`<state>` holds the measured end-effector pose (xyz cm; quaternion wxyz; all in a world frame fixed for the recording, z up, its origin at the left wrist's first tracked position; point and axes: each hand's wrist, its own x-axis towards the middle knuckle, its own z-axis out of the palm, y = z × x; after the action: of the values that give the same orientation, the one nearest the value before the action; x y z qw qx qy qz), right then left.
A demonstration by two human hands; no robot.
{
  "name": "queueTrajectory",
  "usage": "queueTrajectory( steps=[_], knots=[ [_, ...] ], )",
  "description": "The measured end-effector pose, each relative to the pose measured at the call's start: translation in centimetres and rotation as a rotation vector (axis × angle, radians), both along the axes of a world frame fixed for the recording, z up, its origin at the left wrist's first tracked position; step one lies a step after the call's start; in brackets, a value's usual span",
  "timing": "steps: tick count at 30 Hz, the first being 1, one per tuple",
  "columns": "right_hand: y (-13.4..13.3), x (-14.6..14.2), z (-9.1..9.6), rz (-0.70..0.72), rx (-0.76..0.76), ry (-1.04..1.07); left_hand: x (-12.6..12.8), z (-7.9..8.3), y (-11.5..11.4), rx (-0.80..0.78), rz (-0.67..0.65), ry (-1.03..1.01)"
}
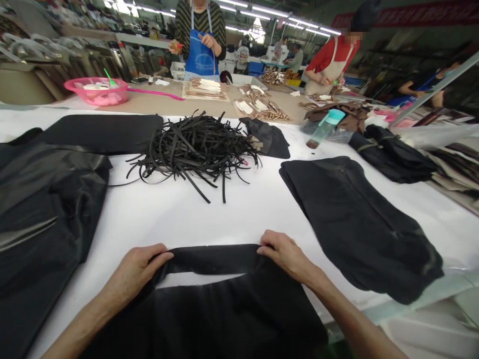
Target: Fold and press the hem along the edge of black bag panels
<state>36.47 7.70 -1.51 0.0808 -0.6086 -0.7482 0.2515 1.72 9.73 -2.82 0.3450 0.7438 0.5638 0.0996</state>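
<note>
A black fabric panel [217, 319] lies at the front of the white table, nearest to me. Along its far side runs a strip-like edge, with a slit of white table showing below it. My left hand [140, 267] pinches the left end of this edge between thumb and fingers. At the right end, my right hand [280, 252] pinches the same edge, and the strip is stretched fairly straight between both hands. Beyond it sits a tangled heap of narrow black strips [202, 147].
Stacked black panels [359, 219] lie on the right, and a large black piece [48, 199] on the left. A bottle with a turquoise lid [325, 128] and a pink basin [97, 92] stand farther back. Across the table, a person in a blue apron [202, 52] and another in red [333, 60] work.
</note>
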Motion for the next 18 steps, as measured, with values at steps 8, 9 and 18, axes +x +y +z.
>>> queueTrajectory(
  steps=[8,9,18],
  knots=[
    [-0.9,-1.1,-1.3,-0.049,0.264,-0.393,0.6,0.2,-0.1,0.036,-0.011,0.069],
    [-1.0,-1.2,-1.4,-0.043,0.279,-0.434,0.7,0.1,-0.1,0.045,-0.019,0.079],
    [-1.0,-1.8,-1.7,-0.108,0.252,-0.365,0.6,-0.7,0.0,0.067,0.000,0.137]
  ],
)
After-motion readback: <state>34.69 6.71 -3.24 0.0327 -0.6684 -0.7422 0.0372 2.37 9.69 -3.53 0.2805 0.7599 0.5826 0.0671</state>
